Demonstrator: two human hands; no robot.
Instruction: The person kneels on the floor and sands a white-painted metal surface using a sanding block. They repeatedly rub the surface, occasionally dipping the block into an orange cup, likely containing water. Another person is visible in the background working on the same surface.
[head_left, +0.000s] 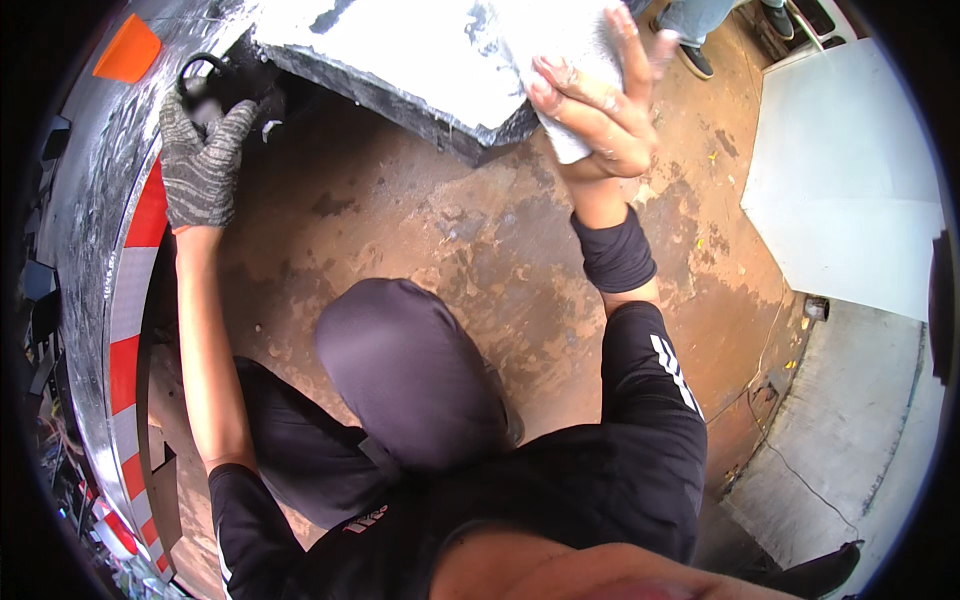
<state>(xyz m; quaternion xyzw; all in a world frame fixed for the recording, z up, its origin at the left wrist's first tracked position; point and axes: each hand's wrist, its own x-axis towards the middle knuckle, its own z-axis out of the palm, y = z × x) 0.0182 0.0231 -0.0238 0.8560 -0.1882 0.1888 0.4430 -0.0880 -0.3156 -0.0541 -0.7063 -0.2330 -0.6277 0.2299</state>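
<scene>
Brown, stained floor, centre. Panel at 12 o'clock: angular, top smeared chalky white over dark patches; edge dark, scuffed, whitish-streaked. Red-and-silver striped tape along dark bodywork at 9 o'clock. White pad on panel's right end, 1 o'clock, under bare right hand, fingers spread, white-flecked. Gloved left hand at 10 o'clock: thumb apart from fingers; cannot tell whether gripping. Orange tapered piece just beyond, 10 o'clock.

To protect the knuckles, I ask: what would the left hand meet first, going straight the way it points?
The gloved left hand would probably meet the black curved piece first, though depth and contact are unclear.
</scene>
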